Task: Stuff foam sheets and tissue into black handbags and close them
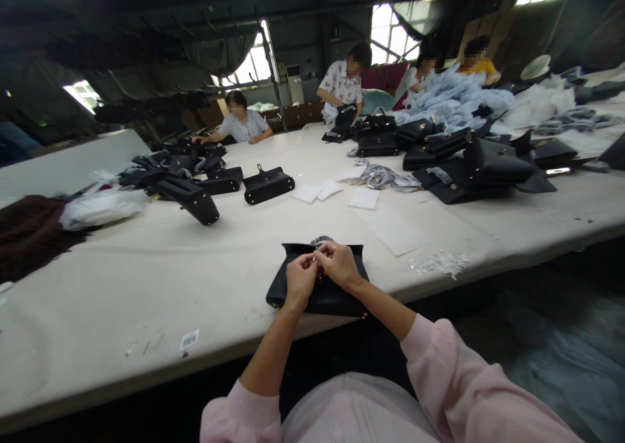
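Note:
A black handbag [336, 301] lies at the near edge of the table, its flap [291, 248] lifted toward the far side. My left hand [301, 279] and my right hand [338, 265] meet at the middle of the flap. Both are closed, thumb and fingertips pinching a small shiny metal clasp part there. The fingertips hide most of that piece. Below them, a bit of gold-coloured hardware [320, 278] shows on the bag's front. Behind my fingers, a grey wrapped handle [322, 240] peeks out.
Black handbags [268, 185] stand across the table, with more piled at the right [493, 163]. White paper sheets [364, 199] and small clear plastic scraps [442, 262] lie nearer. A barcode label [189, 339] is at the front left. Several people work along the far side.

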Motion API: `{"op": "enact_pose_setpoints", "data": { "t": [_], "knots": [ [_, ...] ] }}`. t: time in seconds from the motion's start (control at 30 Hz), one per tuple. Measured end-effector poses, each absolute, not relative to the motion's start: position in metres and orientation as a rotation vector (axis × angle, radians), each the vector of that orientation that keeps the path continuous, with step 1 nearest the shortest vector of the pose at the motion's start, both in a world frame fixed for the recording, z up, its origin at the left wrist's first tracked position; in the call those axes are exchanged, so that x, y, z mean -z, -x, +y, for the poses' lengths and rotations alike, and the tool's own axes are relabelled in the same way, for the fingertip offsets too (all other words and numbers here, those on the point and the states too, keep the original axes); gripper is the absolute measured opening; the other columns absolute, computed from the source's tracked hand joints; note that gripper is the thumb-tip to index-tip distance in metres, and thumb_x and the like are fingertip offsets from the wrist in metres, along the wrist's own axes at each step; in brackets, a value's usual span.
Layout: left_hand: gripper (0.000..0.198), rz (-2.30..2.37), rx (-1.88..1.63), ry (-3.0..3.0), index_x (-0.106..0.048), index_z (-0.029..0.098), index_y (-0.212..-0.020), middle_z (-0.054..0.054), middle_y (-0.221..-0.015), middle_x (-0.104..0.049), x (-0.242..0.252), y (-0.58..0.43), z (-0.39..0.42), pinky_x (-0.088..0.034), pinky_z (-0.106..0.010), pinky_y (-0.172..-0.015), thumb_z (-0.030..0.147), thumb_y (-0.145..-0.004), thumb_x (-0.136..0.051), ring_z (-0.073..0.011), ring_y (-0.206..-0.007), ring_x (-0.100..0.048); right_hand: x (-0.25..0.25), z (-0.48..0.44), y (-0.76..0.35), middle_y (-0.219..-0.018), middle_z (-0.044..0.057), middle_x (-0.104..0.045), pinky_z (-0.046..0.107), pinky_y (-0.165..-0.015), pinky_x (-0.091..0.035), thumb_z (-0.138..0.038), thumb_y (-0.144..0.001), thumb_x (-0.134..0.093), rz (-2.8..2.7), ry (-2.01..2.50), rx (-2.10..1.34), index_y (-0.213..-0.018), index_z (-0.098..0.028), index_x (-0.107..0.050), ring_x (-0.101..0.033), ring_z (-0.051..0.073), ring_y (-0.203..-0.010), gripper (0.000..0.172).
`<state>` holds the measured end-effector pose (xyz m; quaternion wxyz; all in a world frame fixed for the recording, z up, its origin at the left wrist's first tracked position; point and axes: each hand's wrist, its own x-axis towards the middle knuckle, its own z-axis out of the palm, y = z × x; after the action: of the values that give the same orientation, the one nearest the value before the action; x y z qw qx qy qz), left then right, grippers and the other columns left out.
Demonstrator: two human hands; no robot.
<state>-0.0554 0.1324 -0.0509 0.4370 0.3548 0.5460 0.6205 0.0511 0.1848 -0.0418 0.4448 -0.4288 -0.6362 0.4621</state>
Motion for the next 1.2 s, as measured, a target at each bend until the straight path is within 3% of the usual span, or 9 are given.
{"op": "enact_pose_setpoints", "data": {
  "t": [0.23,0.43,0.63,0.83,1.0,1.1,1.2],
  "knots": [
    [0.039,1.028,-1.346,-0.763,-0.069,0.01,-0.097,-0.01,-0.092,-0.069,0.037,0.07,0.121,-0.049,-0.024,-0.072,0.017,-0.059,-0.074,-0.0152,-0.078,-0.062,0.042,0.16,-0.082,-0.056,-0.001,-0.059,0.018,-0.04,-0.035,-0.034,-0.082,-0.063,-1.807,0.782,-1.404,-0.075,-0.014,-0.062,-0.049,0.008,-0.039,0.021],
    [0.024,0.953,-1.158,-0.656,-0.068,0.009,-0.085,-0.013,-0.092,-0.068,0.032,0.064,0.123,-0.053,-0.027,-0.075,0.031,-0.075,-0.069,-0.0173,-0.081,-0.063,0.043,0.133,-0.122,-0.055,-0.001,-0.059,0.015,-0.037,-0.032,-0.04,-0.078,-0.07,-1.553,0.68,-1.765,-0.076,-0.012,-0.06,-0.046,0.006,-0.037,0.03],
    [0.02,0.999,-0.896,-0.675,-0.068,0.01,-0.082,-0.009,-0.091,-0.068,0.036,0.02,0.11,-0.053,-0.021,-0.073,0.021,-0.069,-0.079,-0.0145,-0.081,-0.063,0.055,0.119,-0.191,-0.054,-0.003,-0.057,0.013,-0.034,-0.03,-0.041,-0.074,-0.076,-1.244,0.661,-1.855,-0.075,-0.012,-0.059,-0.041,0.003,-0.036,0.034],
    [0.011,1.123,-0.98,-0.418,-0.068,0.007,-0.082,-0.011,-0.091,-0.068,0.048,-0.014,0.127,-0.057,-0.021,-0.064,0.001,-0.075,-0.063,-0.014,-0.075,-0.064,0.036,0.1,-0.214,-0.059,-0.003,-0.057,0.013,-0.043,-0.042,-0.05,-0.077,-0.072,-1.648,0.713,-1.767,-0.082,-0.011,-0.062,-0.05,0.005,-0.045,0.04],
    [0.019,1.105,-1.226,-0.21,-0.065,0.006,-0.086,-0.009,-0.087,-0.066,0.03,0.005,0.152,-0.059,-0.019,-0.063,-0.003,-0.081,-0.05,-0.0122,-0.075,-0.064,0.016,0.072,-0.181,-0.072,0.003,-0.063,0.016,-0.057,-0.05,-0.065,-0.065,-0.073,-1.765,0.19,-2.152,-0.083,-0.011,-0.063,-0.06,0.01,-0.06,0.058],
    [0.02,1.067,-1.464,-0.192,-0.065,0.009,-0.088,-0.007,-0.088,-0.064,0.018,0.051,0.152,-0.059,-0.017,-0.064,-0.003,-0.081,-0.049,-0.0109,-0.077,-0.063,0.017,0.09,-0.2,-0.065,0.001,-0.062,0.017,-0.049,-0.048,-0.055,-0.073,-0.074,-1.412,0.581,-1.88,-0.083,-0.013,-0.062,-0.058,0.01,-0.052,0.045],
    [0.024,1.159,-1.583,-0.297,-0.065,0.014,-0.087,-0.004,-0.089,-0.064,0.021,0.1,0.144,-0.059,-0.017,-0.064,-0.002,-0.078,-0.049,-0.0111,-0.078,-0.062,0.034,0.144,-0.248,-0.061,0.0,-0.061,0.015,-0.043,-0.039,-0.044,-0.079,-0.069,-1.14,1.189,-1.225,-0.08,-0.013,-0.061,-0.05,0.006,-0.044,0.032]
  ]
}}
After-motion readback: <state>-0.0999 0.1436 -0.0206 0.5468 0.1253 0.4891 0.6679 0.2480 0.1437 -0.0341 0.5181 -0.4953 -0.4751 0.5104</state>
